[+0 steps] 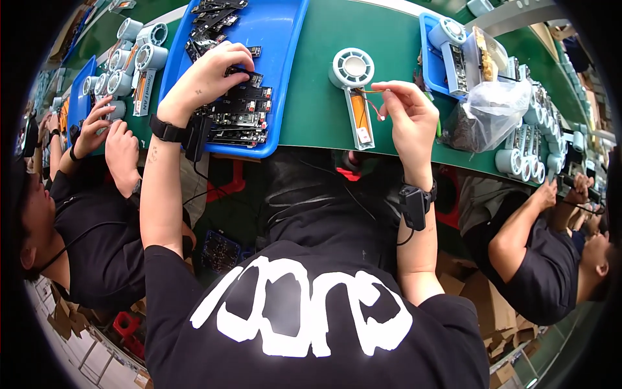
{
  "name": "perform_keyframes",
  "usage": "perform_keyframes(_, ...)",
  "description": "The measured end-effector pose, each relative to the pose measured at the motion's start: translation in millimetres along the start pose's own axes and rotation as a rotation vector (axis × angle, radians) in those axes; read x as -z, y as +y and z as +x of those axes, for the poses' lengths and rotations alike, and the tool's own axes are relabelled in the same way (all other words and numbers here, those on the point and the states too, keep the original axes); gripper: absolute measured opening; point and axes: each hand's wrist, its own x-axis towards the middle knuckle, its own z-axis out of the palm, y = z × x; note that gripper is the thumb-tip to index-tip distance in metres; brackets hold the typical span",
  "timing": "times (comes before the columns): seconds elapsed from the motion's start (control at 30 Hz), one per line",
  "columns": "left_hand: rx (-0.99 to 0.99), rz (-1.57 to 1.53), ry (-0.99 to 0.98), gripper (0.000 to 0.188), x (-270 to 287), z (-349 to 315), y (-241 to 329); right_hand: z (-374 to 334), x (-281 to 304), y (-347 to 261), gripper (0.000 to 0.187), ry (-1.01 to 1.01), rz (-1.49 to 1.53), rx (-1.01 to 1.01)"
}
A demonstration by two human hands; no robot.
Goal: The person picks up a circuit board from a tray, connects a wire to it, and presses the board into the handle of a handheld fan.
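Observation:
My left hand (214, 71) reaches into a blue tray (288, 58), its fingers pinched on a small black circuit board (256, 79) among many others; the fingers partly hide it. In front of me on the green table lies a light-blue handheld fan (354, 67) with a round slotted head. Its handle is uncovered and shows an orange battery (359, 111) inside and a white piece near the bottom end. Beside the handle, my right hand (413, 120) pinches thin wires (376, 93) coming out of the fan, between thumb and forefinger. A small white plug dangles below those fingertips.
Further fans (150, 58) stand at the left, and more (518, 159) lie at the right edge. A small blue tray (433, 55) holding a fan and a clear plastic bag (495, 110) sit right of my hand. Co-workers sit close on both sides.

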Motion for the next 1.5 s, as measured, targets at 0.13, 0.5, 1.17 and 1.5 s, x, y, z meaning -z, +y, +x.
perform_keyframes(0.13,0.133,-0.035,0.025,0.028,6,2,2,8,-19,-5,0.015,-0.050,0.096,0.015)
perform_keyframes(0.5,0.426,-1.140,0.483,0.035,-30,11,127,3,-28,7,0.016,-0.050,0.050,-0.009)
perform_keyframes(1.17,0.547,-1.333,0.463,0.039,-124,17,158,1,-35,13,0.012,0.039,-0.346,0.504)
perform_keyframes(1.5,0.563,-1.251,0.492,0.039,-122,18,159,3,-31,12,0.012,-0.032,-0.386,0.482)
